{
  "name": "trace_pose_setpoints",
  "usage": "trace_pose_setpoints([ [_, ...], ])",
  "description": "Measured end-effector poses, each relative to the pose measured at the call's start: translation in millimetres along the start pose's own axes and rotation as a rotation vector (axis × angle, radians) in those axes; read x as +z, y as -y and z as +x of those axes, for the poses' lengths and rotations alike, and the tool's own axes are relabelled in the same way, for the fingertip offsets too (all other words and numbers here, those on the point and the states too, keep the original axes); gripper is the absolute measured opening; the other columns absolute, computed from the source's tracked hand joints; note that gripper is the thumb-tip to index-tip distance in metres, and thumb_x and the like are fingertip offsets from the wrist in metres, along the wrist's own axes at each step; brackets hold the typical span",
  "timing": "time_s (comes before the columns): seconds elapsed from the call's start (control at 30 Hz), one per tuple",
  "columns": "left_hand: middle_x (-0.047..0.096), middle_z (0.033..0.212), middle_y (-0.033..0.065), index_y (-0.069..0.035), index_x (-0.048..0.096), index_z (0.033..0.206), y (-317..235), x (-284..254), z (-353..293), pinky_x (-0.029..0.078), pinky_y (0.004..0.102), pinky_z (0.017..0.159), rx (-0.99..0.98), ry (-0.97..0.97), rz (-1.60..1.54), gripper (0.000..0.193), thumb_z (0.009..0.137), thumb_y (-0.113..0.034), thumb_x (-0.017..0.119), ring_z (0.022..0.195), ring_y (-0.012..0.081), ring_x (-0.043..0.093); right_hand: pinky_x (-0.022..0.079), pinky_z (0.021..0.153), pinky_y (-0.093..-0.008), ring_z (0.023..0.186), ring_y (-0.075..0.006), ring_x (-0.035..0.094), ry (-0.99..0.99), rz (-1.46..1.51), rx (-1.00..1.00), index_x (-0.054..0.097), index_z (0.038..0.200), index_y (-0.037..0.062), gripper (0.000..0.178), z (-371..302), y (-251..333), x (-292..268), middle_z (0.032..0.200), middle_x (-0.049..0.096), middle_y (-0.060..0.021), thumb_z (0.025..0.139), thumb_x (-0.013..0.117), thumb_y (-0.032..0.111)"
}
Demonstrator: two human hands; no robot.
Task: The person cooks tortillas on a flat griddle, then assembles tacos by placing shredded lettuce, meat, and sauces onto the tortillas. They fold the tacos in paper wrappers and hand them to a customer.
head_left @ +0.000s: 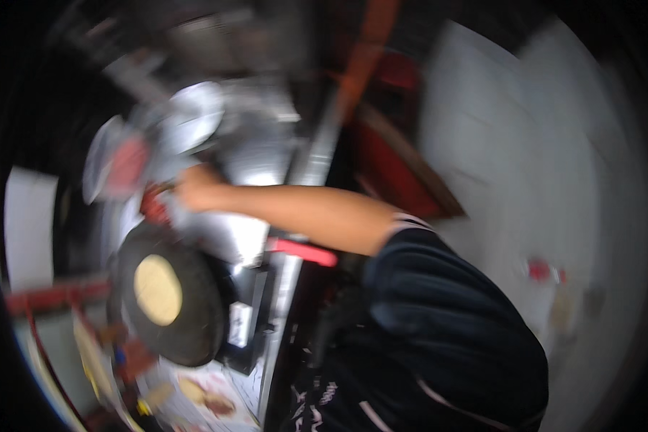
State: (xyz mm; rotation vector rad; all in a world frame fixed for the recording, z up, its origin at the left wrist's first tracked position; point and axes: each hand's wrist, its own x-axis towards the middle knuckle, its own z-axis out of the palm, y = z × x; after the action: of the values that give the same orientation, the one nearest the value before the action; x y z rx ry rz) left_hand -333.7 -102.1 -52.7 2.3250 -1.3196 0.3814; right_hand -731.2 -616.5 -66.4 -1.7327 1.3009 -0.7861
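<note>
Noted about shiny metal counter: blurred white round dish, translucent tub with red contents, bright red bar at edge. Near right hand, round dark griddle under flat pale-yellow disc; between, blurred red object. Cannot tell finger spread, contact or grip through blur

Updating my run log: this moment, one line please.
right hand: by blurred red item, grip unclear; left hand: not visible; dark griddle: pale disc on it

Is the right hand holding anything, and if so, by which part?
It cannot be told: the right hand is close to a small, blurred red object, but motion blur hides whether and where it is gripped.
</note>
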Motion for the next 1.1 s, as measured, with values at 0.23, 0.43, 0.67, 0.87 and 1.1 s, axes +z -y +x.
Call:
trace_pose_setpoints([
  [0.23,0.055,0.150,0.0243,0.002,0.051,0.149,-89.3,52.7,64.1,0.040,0.0475,0.116,0.270,-0.085,-0.069,0.058,0.106,-0.037,0.054,0.136,0.0397,0.053,0.061,0.086,-0.0467,0.097,-0.0380,0.075,-0.099,-0.006,0.138,0.077,0.101,-0.0055,0.028,-0.7,26.5,20.3,0.106,0.076,-0.0236,0.092,0.058,0.013],
  [0.43,0.055,0.149,0.0236,0.001,0.051,0.149,-120.5,73.1,91.0,0.040,0.0472,0.116,0.324,-0.074,-0.143,0.059,0.106,-0.040,0.055,0.136,0.0397,0.054,0.062,0.080,-0.0464,0.092,-0.0370,0.075,-0.160,0.100,0.139,0.076,0.099,-0.0064,0.030,-30.9,10.0,-7.3,0.099,0.076,-0.0243,0.097,0.053,0.014],
  [0.67,0.056,0.149,0.0228,0.000,0.052,0.149,-74.6,41.1,104.7,0.041,0.0469,0.116,0.236,-0.071,-0.150,0.061,0.106,-0.043,0.055,0.136,0.0396,0.054,0.063,0.074,-0.0461,0.085,-0.0358,0.076,-0.047,0.550,0.086,0.075,0.096,-0.0074,0.035,-48.2,7.6,-2.7,0.092,0.075,-0.0253,0.102,0.048,0.014],
  [0.87,0.056,0.150,0.0200,0.000,0.053,0.148,35.4,-27.1,73.7,0.039,0.0434,0.117,-0.036,-0.047,-0.309,0.061,0.105,-0.043,0.058,0.136,0.0316,0.055,0.061,0.071,-0.0431,0.080,-0.0289,0.078,-0.015,0.306,0.159,0.076,0.093,-0.0054,0.029,-73.8,10.9,-64.6,0.085,0.076,-0.0220,0.095,0.066,0.021],
  [1.1,0.057,0.150,0.0163,0.003,0.055,0.145,80.9,-44.5,-18.5,0.036,0.0375,0.119,-0.336,-0.255,-0.405,0.043,0.104,-0.006,0.058,0.139,0.0245,0.053,0.056,0.087,-0.0535,0.092,-0.0483,0.073,-0.156,-0.141,0.046,0.076,0.093,-0.0062,0.037,-25.5,-5.8,-26.2,0.090,0.072,-0.0320,0.095,0.067,0.030],
])
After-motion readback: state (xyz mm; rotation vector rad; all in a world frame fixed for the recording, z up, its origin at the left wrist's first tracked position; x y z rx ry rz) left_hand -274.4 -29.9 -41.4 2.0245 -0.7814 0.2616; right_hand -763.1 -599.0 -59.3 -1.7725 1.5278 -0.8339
